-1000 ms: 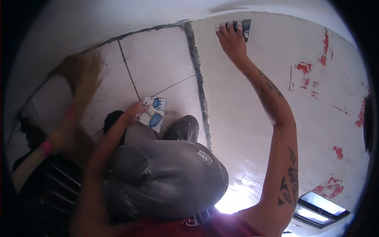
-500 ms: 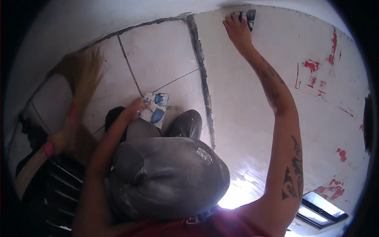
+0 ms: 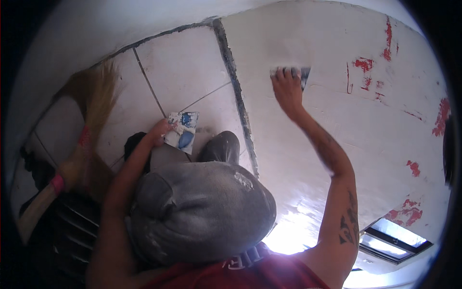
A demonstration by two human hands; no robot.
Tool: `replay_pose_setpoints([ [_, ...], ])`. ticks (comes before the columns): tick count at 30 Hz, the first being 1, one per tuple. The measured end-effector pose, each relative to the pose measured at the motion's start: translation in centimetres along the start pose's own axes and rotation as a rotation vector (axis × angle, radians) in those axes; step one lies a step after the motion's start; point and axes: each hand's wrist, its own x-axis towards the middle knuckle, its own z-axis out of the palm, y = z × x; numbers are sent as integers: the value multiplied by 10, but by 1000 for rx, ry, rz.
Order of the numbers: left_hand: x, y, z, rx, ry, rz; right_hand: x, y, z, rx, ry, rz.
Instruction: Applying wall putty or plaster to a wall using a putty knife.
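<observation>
My right hand (image 3: 287, 91) grips a dark putty knife (image 3: 305, 77) and presses its blade flat on the white wall (image 3: 298, 144). My arm reaches up along the wall, the fingers bent over the back of the tool. Lower down, my left hand (image 3: 161, 132) holds a small flat putty board (image 3: 188, 123) by its left edge. Pale putty is smeared over the board, with blue patches showing through. That board hangs above the floor, just beyond my knees.
A straw broom (image 3: 98, 106) lies on the left, beside something black and ribbed (image 3: 72, 224). Pale floor tiles (image 3: 185, 58) meet the wall along a rough dark seam (image 3: 231, 67). Red patches (image 3: 364, 65) mark the wall's right part. A window (image 3: 397, 241) shows at lower right.
My right hand has drawn the putty knife down the wall, from near its far corner toward me. My left hand and the board stay almost in place; the view has shifted slightly.
</observation>
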Motion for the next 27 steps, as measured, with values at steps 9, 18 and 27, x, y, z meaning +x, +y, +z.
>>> replay_pose_setpoints([
  [9,-19,113,70,534,104,759,-50,-87,-88,2093,811,679],
  [18,-67,174,232,57,2,598,-39,-86,-67,2159,911,335],
  [27,-56,178,242,-25,103,652,-33,-117,2,1801,877,599],
])
